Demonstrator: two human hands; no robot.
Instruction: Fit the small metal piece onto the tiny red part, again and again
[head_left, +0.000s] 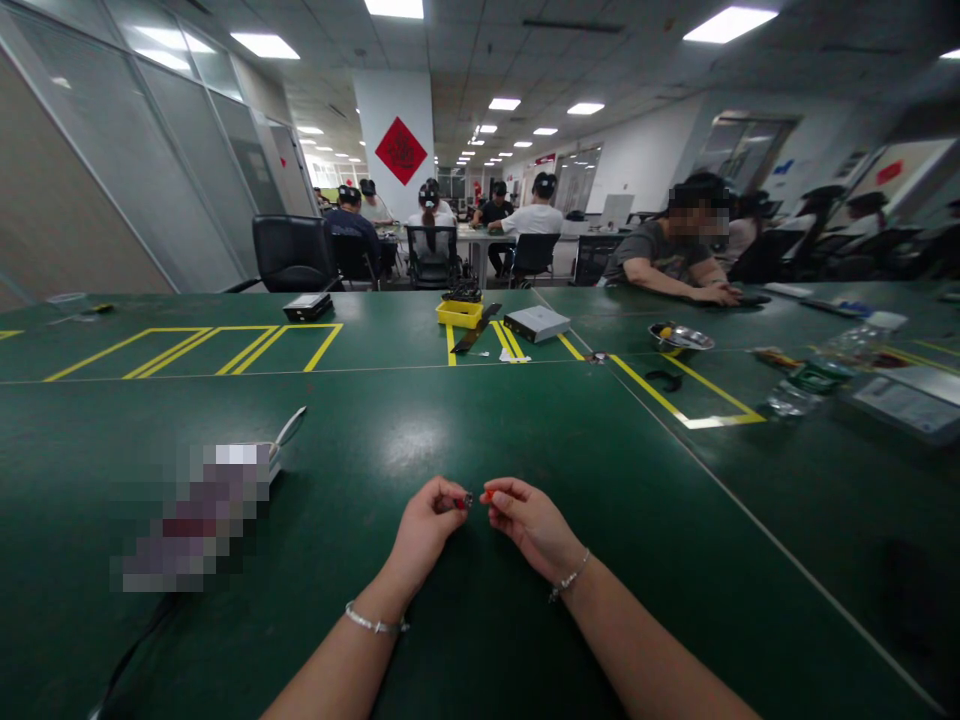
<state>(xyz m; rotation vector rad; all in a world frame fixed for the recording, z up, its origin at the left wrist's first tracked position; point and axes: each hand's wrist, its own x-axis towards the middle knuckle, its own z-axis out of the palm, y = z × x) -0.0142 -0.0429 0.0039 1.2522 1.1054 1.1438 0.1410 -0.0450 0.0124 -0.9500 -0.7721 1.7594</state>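
My left hand (433, 522) is closed in a pinch on a small dark metallic piece with red on it (466, 500); its kind is too small to make out. Facing it across a narrow gap, my right hand (527, 518) pinches a small orange-red piece (489, 495) between thumb and forefinger. The two pieces are close together but appear apart. Both hands are just above the green tabletop (480, 420), near its middle, and each wrist wears a bracelet. The fingers hide part of both pieces.
A blurred-out device with a cable (202, 520) lies at the left. Farther back are a yellow tray (459, 315), a grey box (537, 322), a black box (307, 306) and a metal bowl (682, 338). A plastic bottle (817, 375) lies at the right, and a person (667, 250) sits beyond.
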